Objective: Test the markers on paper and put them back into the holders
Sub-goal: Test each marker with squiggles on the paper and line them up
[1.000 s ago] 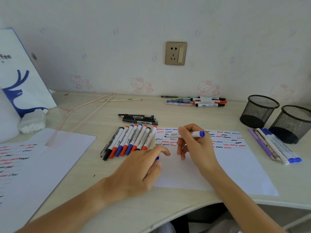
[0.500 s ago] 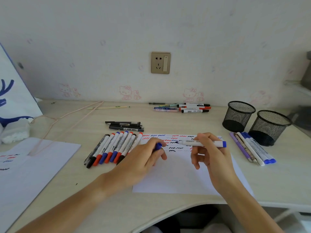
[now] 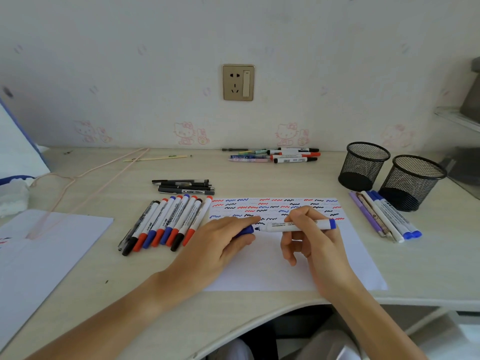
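Observation:
My right hand (image 3: 309,235) pinches a white marker with a blue end (image 3: 298,226), held level over the paper sheet (image 3: 337,266), its tip pointing left. My left hand (image 3: 223,240) grips the blue cap (image 3: 245,230) right at the marker's tip. The sheet's top part carries rows of red, blue and black squiggles. Two black mesh holders (image 3: 363,165) (image 3: 413,181) stand at the right with no markers visible inside. A row of several red, blue and black markers (image 3: 166,224) lies left of the sheet.
Several pens and blue markers (image 3: 384,216) lie in front of the holders. Black pens (image 3: 184,187) lie behind the marker row, and more markers (image 3: 283,155) sit by the wall. A second sheet (image 3: 46,245) lies at the left, crossed by a pink cord (image 3: 85,178).
My left hand has brought the blue cap up to the marker's tip. The right hand has kept the marker level over the paper. The view has shifted a little.

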